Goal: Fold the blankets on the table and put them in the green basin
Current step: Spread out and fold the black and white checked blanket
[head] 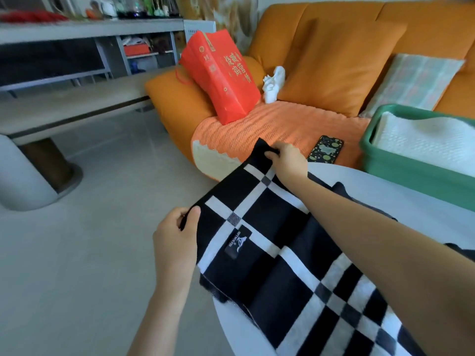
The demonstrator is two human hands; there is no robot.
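Observation:
A black blanket with white checked stripes lies across the round white table, its left edge lifted past the table's rim. My left hand pinches the near corner of that edge. My right hand grips the far corner, stretching the edge taut between both hands. The green basin stands on the table at the right, holding a folded white blanket.
An orange sofa stands behind the table with a red bag, a white figurine, cushions and a phone on its orange cover. A low grey table stands at the left, above grey floor.

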